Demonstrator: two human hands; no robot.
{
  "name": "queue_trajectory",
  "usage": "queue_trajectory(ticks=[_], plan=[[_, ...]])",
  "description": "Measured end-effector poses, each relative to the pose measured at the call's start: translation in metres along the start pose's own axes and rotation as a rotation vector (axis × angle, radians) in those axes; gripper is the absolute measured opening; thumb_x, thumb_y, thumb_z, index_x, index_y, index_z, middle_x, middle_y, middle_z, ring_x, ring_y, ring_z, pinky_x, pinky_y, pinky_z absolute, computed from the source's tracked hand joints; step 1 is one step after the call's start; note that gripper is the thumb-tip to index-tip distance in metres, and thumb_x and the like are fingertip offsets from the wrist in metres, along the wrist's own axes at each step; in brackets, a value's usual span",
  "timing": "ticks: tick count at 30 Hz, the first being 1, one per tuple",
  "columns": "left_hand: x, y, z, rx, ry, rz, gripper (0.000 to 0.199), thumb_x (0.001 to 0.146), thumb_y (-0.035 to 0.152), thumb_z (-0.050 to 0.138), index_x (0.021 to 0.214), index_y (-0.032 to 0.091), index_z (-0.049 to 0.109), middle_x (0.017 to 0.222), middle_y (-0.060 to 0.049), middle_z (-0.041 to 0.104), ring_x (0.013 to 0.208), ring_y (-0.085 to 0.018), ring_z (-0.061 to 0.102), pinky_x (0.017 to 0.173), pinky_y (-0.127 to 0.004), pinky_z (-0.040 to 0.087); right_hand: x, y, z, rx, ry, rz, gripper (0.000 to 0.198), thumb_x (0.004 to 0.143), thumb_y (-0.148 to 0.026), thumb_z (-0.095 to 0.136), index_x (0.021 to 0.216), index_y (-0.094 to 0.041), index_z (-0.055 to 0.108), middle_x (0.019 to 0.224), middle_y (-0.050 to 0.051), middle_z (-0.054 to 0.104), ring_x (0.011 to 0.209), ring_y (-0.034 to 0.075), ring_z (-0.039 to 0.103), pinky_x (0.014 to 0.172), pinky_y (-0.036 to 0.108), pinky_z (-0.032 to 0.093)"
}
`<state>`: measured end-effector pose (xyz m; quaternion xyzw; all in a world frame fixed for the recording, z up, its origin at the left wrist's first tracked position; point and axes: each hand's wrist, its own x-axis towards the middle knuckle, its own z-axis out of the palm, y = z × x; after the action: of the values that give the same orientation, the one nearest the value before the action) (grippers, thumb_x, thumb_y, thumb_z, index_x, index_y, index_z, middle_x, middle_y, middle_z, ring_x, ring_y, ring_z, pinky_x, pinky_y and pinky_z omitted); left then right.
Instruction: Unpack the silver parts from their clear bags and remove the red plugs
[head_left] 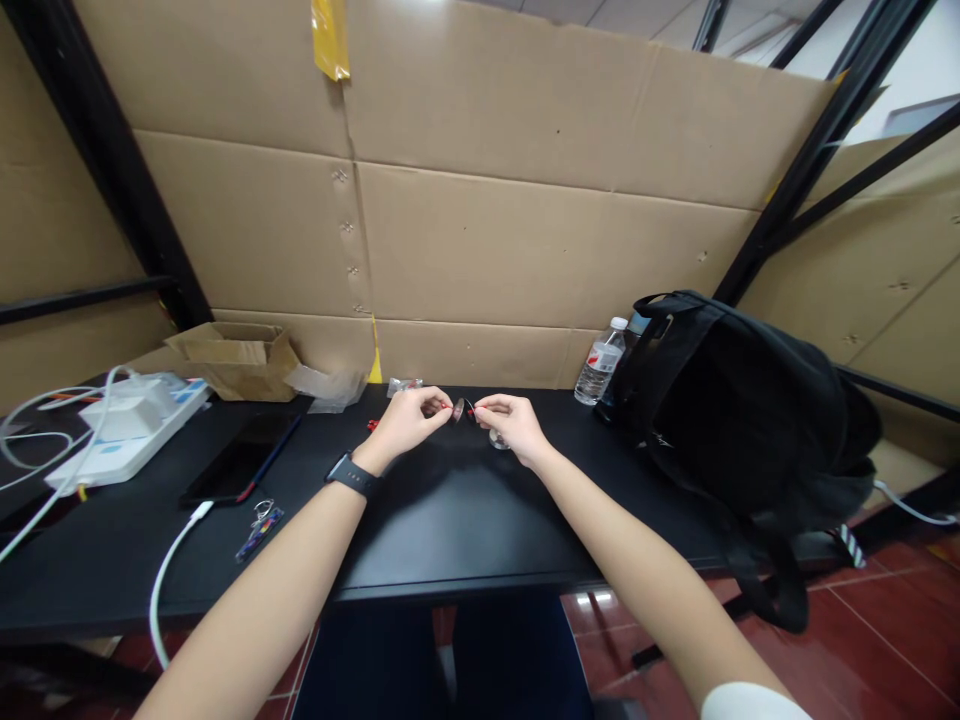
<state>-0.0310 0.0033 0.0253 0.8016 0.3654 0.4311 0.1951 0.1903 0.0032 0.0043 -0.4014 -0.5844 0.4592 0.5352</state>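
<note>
Above the black table [465, 520], my two hands meet close together. My left hand [412, 420] pinches a small shiny round disc [458, 410], which stands on edge at its fingertips. Opposite it, my right hand [516, 426] pinches a small dark disc [470, 410] with red on it; the two discs almost face each other, and I cannot tell whether they touch. A small silvery round piece [498, 439] shows just below my right fingers. Partly behind my left wrist lies a small red piece [372, 425]. A clear plastic packet [405, 384] lies behind my left hand.
On the left are a white power strip [124, 440], a phone [244, 458] with a white cable, a keychain [259, 530] and an open paper bag [240, 360]. A water bottle [600, 362] and a black backpack [750, 430] stand right. Cardboard walls [480, 240] close the back.
</note>
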Motion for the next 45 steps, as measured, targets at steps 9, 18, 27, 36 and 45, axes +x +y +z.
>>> queue_trajectory(ticks=[9,18,27,36,45], plan=[[-0.005,0.011,0.018,-0.023,0.022,0.038,0.013,0.089,0.028,0.061,0.090,0.019,0.071,0.088,-0.003,0.076,0.081,-0.017,0.070,0.079,-0.028,0.054,-0.010,-0.003,0.004,0.323,-0.073,0.208,0.035,0.059,-0.032,0.093,0.085,-0.016,0.076,0.096,0.009,0.077,0.097,0.024,0.072,0.091,0.049,0.059],[-0.004,0.010,0.017,0.001,-0.025,0.034,0.011,0.088,0.025,0.062,0.090,0.019,0.071,0.087,-0.002,0.076,0.080,-0.017,0.071,0.078,-0.028,0.054,-0.009,0.002,0.000,0.469,-0.145,0.311,0.031,0.067,-0.025,0.091,0.090,-0.017,0.072,0.094,0.005,0.075,0.088,0.017,0.071,0.099,0.048,0.055],[-0.003,0.008,0.014,0.035,-0.018,0.043,0.015,0.089,0.029,0.060,0.090,0.018,0.072,0.087,-0.004,0.076,0.079,-0.018,0.071,0.078,-0.029,0.054,-0.012,-0.008,-0.001,0.438,-0.217,0.314,0.055,0.071,-0.021,0.087,0.122,-0.024,0.066,0.105,0.005,0.074,0.102,0.018,0.070,0.102,0.039,0.054],[-0.002,0.004,0.015,-0.077,-0.060,0.016,0.017,0.089,0.032,0.062,0.091,0.017,0.072,0.089,-0.006,0.077,0.081,-0.018,0.071,0.079,-0.029,0.055,-0.013,-0.009,0.000,0.437,-0.212,0.331,0.057,0.062,-0.015,0.091,0.115,-0.022,0.072,0.097,0.003,0.074,0.088,0.015,0.071,0.097,0.035,0.056],[-0.003,0.002,0.017,-0.115,-0.059,-0.013,0.017,0.089,0.032,0.064,0.091,0.018,0.072,0.089,-0.005,0.077,0.080,-0.017,0.071,0.077,-0.028,0.055,-0.013,-0.014,-0.004,0.327,-0.251,0.279,0.060,0.060,-0.016,0.092,0.117,-0.022,0.072,0.104,0.006,0.072,0.088,0.016,0.072,0.088,0.032,0.059]])
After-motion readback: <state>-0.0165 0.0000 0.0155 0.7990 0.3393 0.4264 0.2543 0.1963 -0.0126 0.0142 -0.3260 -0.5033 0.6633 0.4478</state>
